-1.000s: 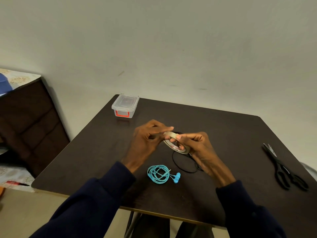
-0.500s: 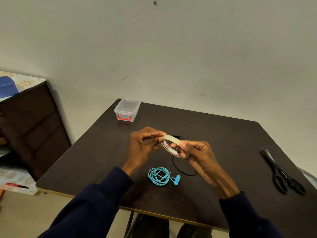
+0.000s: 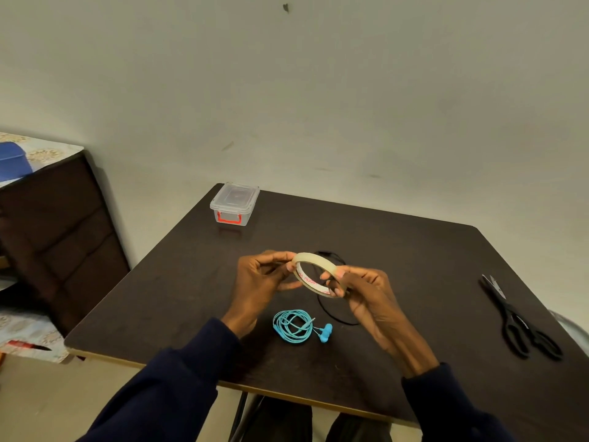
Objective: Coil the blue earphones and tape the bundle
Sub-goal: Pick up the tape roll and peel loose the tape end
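Both the left hand (image 3: 261,279) and right hand (image 3: 360,288) grip the light, stiff beige tape roll (image 3: 318,274) by its rim, above the limp, springy coiled blue earphones (image 3: 294,327) near the dark table's (image 3: 414,266) front edge.

- Illumination dim and even; the wall (image 3: 350,90) reads grey-green, darker toward the upper corners.
- Soft shadow at left of the tabletop (image 3: 414,266) on the wall.
- No glare.
- Wide-angle bowing at frame edges.
- Centre reasonably sharp; lower sleeves soft.
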The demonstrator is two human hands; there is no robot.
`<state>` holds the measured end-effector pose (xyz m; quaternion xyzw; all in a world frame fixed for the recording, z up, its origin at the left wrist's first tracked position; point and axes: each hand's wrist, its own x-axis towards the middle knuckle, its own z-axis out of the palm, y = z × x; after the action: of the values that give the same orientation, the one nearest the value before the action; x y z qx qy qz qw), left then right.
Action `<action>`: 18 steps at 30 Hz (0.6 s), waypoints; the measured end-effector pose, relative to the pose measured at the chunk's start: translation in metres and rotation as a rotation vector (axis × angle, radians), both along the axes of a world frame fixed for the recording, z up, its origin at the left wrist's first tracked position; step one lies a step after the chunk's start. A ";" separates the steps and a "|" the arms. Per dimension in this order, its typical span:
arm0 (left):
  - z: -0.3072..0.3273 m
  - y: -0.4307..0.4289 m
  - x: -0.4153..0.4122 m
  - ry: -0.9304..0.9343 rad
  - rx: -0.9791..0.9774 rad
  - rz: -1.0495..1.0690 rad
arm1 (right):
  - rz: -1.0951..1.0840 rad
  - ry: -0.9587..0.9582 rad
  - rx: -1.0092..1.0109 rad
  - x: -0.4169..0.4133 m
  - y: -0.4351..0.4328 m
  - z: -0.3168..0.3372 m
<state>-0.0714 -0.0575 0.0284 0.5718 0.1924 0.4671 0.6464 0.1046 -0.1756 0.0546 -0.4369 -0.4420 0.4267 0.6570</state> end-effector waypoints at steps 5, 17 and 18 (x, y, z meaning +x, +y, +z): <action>0.005 -0.004 -0.002 0.170 0.386 0.046 | -0.066 -0.065 -0.038 -0.006 0.002 0.001; 0.006 -0.008 -0.003 0.115 0.352 0.003 | -0.011 -0.048 -0.149 -0.011 -0.006 0.009; 0.006 -0.008 -0.003 0.104 0.339 -0.004 | 0.006 -0.054 -0.162 -0.010 -0.007 0.009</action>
<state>-0.0748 -0.0659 0.0349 0.6965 0.1428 0.4614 0.5307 0.0947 -0.1826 0.0639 -0.4987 -0.4249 0.4509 0.6062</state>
